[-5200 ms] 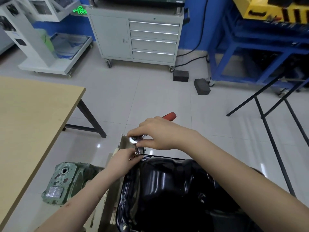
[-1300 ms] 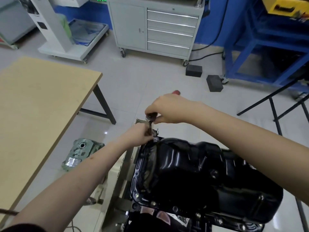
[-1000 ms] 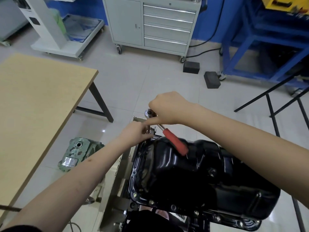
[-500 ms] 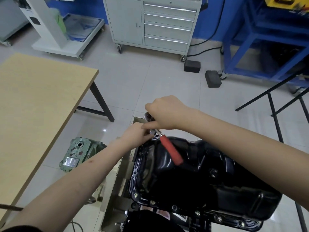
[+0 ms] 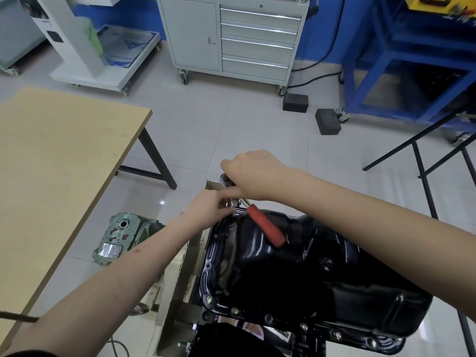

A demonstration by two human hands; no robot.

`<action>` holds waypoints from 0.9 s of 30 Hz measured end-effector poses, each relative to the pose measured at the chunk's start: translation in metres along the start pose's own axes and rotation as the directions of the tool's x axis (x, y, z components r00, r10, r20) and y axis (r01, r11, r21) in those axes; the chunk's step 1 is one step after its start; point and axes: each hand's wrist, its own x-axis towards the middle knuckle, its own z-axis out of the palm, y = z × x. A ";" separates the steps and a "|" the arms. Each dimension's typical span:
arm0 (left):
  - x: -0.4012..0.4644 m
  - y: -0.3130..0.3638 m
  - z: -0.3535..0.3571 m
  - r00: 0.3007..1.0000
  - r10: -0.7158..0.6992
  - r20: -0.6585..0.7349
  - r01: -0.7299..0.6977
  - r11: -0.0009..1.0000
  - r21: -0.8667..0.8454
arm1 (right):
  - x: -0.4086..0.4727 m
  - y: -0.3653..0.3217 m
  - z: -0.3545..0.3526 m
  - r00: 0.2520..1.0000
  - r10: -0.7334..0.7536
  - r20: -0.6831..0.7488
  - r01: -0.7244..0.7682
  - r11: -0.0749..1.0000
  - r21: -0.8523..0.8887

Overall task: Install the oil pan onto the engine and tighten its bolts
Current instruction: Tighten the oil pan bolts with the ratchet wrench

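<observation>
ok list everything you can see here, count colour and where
oil pan: one, glossy black, bottom centre on the engine
flange bolts: several, metal, along the pan's near rim
ratchet: one, red handle, over the pan's far corner
table: one, light wood, left
casting: one, green, on the floor beside the table
drawer cabinet: one, grey, on castors, far centre
blocks: two, black, on the floor
frame: one, blue, far right
hands: left hand at the socket, right hand gripping the ratchet head

Wooden table, grey drawer cabinet
</observation>
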 end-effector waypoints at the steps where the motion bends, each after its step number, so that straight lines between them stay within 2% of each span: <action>1: 0.000 0.001 0.001 1.000 -0.001 -0.003 0.001 1.000 -0.002 | 0.000 0.000 0.000 1.000 -0.010 -0.002 0.010 1.000 0.007; 7: -0.001 -0.002 -0.006 0.994 0.007 0.107 -0.002 0.999 -0.045 | -0.001 0.012 -0.008 0.976 -0.207 0.064 0.205 0.978 0.035; 9: -0.001 -0.003 -0.005 0.992 0.013 0.122 -0.008 0.999 -0.044 | -0.001 0.010 -0.008 0.981 -0.189 0.051 0.187 0.982 0.034; 12: -0.002 0.000 -0.002 0.995 -0.007 0.102 0.011 0.999 -0.043 | -0.003 0.004 -0.007 0.997 -0.075 0.003 0.075 0.997 -0.010; 16: -0.006 0.004 0.006 0.995 -0.051 -0.091 0.042 0.995 -0.095 | -0.008 0.000 -0.002 1.000 0.023 0.003 -0.023 1.000 0.008; 20: -0.006 0.003 0.002 0.998 -0.062 0.028 0.063 0.996 -0.063 | -0.008 0.005 -0.003 0.993 -0.112 0.040 0.112 0.994 0.008; 23: -0.003 0.002 -0.005 0.997 0.018 0.079 -0.012 0.997 -0.071 | -0.006 0.007 -0.007 0.978 -0.206 0.045 0.207 0.978 -0.032; 25: -0.005 0.003 -0.006 0.995 0.036 0.092 -0.029 0.997 -0.073 | -0.006 0.006 -0.005 0.987 -0.161 0.004 0.161 0.986 -0.031; 27: -0.006 0.002 -0.002 0.999 0.014 0.045 -0.011 0.998 -0.069 | -0.007 0.000 0.001 0.998 -0.060 -0.029 0.060 0.998 0.002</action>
